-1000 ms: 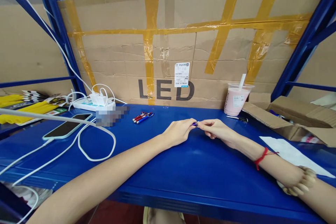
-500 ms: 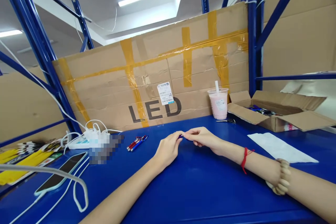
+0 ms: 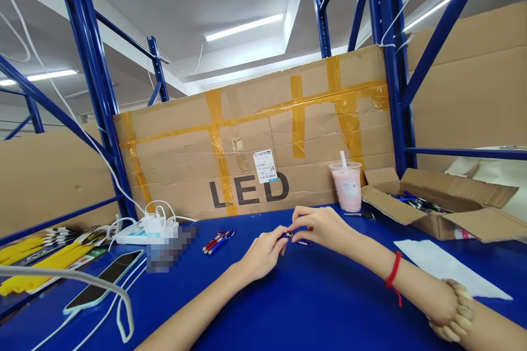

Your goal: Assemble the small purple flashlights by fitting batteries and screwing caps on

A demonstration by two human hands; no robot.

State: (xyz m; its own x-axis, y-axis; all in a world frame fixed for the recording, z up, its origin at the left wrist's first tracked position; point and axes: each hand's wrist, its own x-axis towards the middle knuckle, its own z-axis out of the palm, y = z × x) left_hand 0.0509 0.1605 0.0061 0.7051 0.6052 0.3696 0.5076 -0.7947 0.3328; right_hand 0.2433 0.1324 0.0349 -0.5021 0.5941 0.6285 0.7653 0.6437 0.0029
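Note:
My left hand (image 3: 263, 252) and my right hand (image 3: 319, 227) meet over the middle of the blue table (image 3: 313, 307). Both pinch a small pen-like object (image 3: 287, 235) with a blue body and a silvery tip between their fingertips. The right hand's fingers curl over it from above, and the left hand grips it from the left. A small bundle of red and blue pens (image 3: 218, 240) lies on the table to the left of my hands.
A pink drink cup (image 3: 348, 186) with a straw stands at the back. An open cardboard box (image 3: 444, 208) of pens sits at the right, white paper (image 3: 444, 269) before it. A phone (image 3: 105, 279), cables, a power strip (image 3: 135, 236) and yellow packets (image 3: 37, 263) lie left. A taped "LED" carton (image 3: 255, 137) forms the back wall.
The camera has tilted upward, so the table and hands sit lower in view. My right hand's fingers have curled over the small object; both hands stay joined on it.

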